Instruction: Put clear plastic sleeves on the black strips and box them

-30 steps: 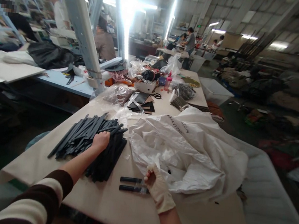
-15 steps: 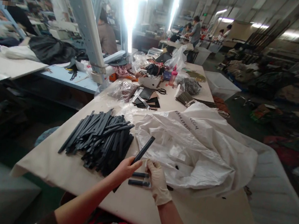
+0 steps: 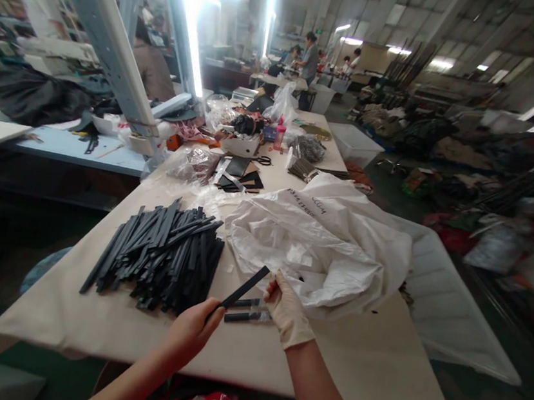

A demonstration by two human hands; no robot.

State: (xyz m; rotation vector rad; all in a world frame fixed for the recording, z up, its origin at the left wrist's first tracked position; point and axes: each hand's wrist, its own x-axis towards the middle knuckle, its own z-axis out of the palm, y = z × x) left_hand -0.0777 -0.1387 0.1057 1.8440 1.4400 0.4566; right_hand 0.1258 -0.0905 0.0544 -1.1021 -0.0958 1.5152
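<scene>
A dark strip [image 3: 245, 288] is pinched at its lower end in my bare left hand [image 3: 195, 326], slanting up to the right. My gloved right hand [image 3: 286, 309] is closed beside the strip's upper end; its fingertips are pressed together, and what they hold is too small to name. Two short dark strips [image 3: 247, 316] with clear film at their right ends lie on the table between my hands. To the left is a large heap of dark strips [image 3: 158, 251]. Behind my right hand spreads a white plastic sack [image 3: 340, 235] with handwriting on it.
Farther back on the cloth-covered table [image 3: 209, 355] are black pieces, scissors [image 3: 264, 160], plastic bags and a pink bottle [image 3: 279, 133]. A metal post [image 3: 106, 44] rises at the left. A translucent bin [image 3: 449, 300] stands at the right. People work in the background.
The view has turned right. My left hand has moved down and left relative to the two lying strips, and the held strip tilts flatter, its upper end now close to my right fingertips.
</scene>
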